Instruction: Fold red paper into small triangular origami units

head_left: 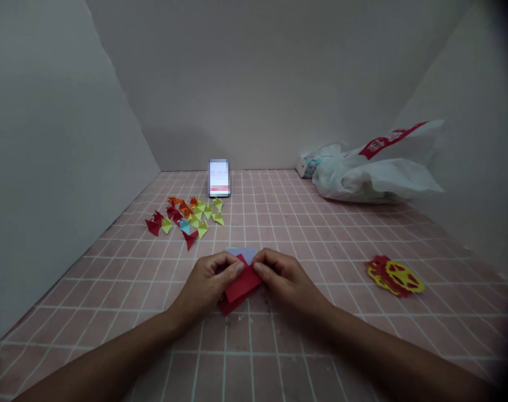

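Observation:
A piece of folded red paper (pixel 244 283) is held up between both hands, just above the tiled surface. My left hand (pixel 210 279) pinches its left edge between thumb and fingers. On the opposite side, the thumb and fingers of my right hand (pixel 285 276) are closed on its upper right edge. The lower flap of the paper hangs slightly apart from the upper layer. Partly covered by the red paper and my fingers, some pale bluish-purple paper (pixel 247 254) lies behind it.
Several small folded paper birds (pixel 184 225) in red, orange, yellow and blue sit at the left. Behind them stands a lit phone (pixel 219 177). Red and yellow paper cut-outs (pixel 398 277) lie at the right. A white plastic bag (pixel 375 178) rests by a small box (pixel 306 166) at the back right.

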Motion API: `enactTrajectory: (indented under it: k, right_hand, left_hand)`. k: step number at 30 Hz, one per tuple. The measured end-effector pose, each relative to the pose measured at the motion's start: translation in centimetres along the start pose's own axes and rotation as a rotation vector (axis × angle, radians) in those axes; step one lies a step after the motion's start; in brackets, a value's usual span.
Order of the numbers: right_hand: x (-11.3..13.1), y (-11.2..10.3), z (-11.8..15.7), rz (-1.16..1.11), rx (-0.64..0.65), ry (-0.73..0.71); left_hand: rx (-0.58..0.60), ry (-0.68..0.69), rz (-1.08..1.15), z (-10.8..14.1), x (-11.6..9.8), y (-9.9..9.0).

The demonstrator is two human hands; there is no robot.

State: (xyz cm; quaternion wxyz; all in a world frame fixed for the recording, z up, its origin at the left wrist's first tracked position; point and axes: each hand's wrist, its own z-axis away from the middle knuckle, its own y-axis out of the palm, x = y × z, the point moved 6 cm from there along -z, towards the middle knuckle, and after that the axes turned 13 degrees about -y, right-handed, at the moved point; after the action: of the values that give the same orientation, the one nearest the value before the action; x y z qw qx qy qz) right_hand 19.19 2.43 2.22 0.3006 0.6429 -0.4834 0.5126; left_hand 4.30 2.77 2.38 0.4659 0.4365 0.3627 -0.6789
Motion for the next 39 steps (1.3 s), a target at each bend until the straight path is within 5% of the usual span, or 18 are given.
enactTrajectory:
  k: [7, 13, 22, 29, 39]
  right_hand:
    - [-0.6, 0.8, 0.3, -0.328, -0.008, 0.070]
    - [-0.9, 0.8, 0.3, -0.266, -0.054, 0.115]
    - [0.1, 0.7, 0.3, -0.023, 0.014, -0.001]
    - [-0.8, 0.9, 0.3, -0.337, -0.009, 0.118]
    - [-0.8, 1.0, 0.2, -0.383, 0.002, 0.128]
  left_hand:
    - [-0.128, 0.027, 0.089, -0.1, 0.2, -0.9]
    - [-0.080, 0.001, 0.096, 0.0, 0.2, -0.6]
    - [-0.029, -0.054, 0.112, -0.1, 0.3, -0.2]
    - [-0.088, -0.061, 0.206, 0.0, 0.6, -0.7]
    - [-0.097, -0.058, 0.222, -0.1, 0.9, -0.9]
